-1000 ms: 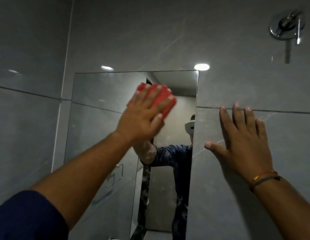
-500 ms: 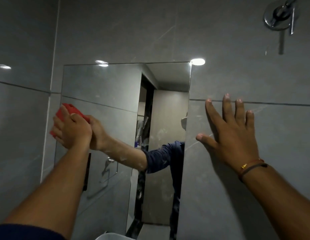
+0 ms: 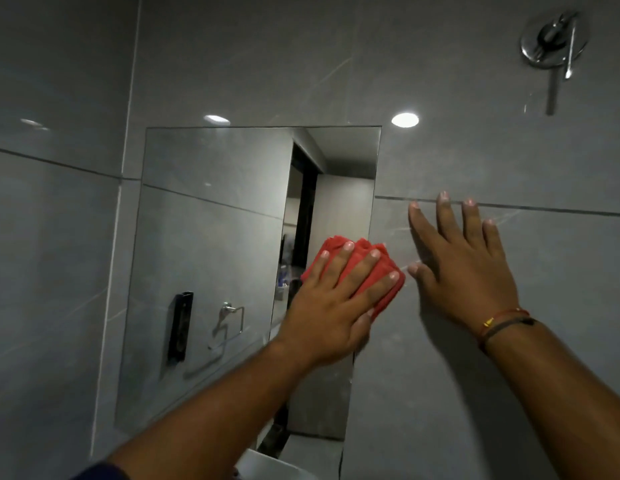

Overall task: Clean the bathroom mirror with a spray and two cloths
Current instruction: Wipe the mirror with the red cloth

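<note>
The left hand (image 3: pixel 331 306) presses a red cloth (image 3: pixel 364 268) flat against the right edge of the mirror (image 3: pixel 211 244), about halfway up, fingers (image 3: pixel 362 268) spread wide over the cloth, which laps onto the grey wall (image 3: pixel 440 98). Just beside it, the right hand (image 3: pixel 464 268) lies flat on the wall, fingers splayed and holding nothing, bands (image 3: pixel 502 322) on its wrist. A chrome valve (image 3: pixel 554 39) sits high on the right.

The frameless rectangular wall mirror (image 3: pixel 211 258) lies bare left of the left hand (image 3: pixel 331 306). The right hand (image 3: pixel 464 268) blocks the grey tiled wall (image 3: pixel 509 161) just beside its right edge.
</note>
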Demonstrator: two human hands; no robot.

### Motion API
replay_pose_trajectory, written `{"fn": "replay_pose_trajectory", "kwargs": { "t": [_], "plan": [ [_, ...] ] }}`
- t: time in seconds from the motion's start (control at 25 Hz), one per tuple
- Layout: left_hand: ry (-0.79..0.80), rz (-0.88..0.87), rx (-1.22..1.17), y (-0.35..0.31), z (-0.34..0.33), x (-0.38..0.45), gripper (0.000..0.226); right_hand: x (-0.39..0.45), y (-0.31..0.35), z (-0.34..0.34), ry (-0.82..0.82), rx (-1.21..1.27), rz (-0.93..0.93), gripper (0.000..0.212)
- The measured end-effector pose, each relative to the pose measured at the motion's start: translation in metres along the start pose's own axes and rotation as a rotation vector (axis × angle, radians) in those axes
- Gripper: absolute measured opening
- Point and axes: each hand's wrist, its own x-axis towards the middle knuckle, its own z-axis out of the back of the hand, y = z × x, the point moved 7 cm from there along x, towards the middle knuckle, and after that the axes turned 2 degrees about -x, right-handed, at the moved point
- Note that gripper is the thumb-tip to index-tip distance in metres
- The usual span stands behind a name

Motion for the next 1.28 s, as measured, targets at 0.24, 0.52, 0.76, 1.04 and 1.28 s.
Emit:
{"fn": "replay_pose_trajectory", "kwargs": {
  "t": [0.24, 0.52, 0.76, 1.04, 1.28],
  "plan": [
    [-0.065, 0.002, 0.005, 0.123, 0.019, -0.018, 0.065, 0.001, 0.0, 0.001, 0.001, 0.011, 0.035, 0.091],
    [-0.384, 1.077, -0.283, 0.331, 0.014, -0.176, 0.065, 0.003, 0.002, -0.003, -0.014, 0.007, 0.032, 0.09],
    [-0.506, 1.638, -0.456, 0.172, -0.006, -0.142, 0.063, 0.003, 0.005, -0.003, -0.001, -0.027, 0.034, 0.09],
    [-0.101, 0.675, -0.318, -0.046, -0.011, -0.027, 0.065, 0.0, 0.001, 0.001, -0.017, 0.018, 0.028, 0.089],
    [0.079, -0.352, 0.121, 0.072, -0.021, -0.099, 0.074, -0.002, -0.001, -0.004, -0.045, 0.008, 0.05, 0.087]
  ]
}}
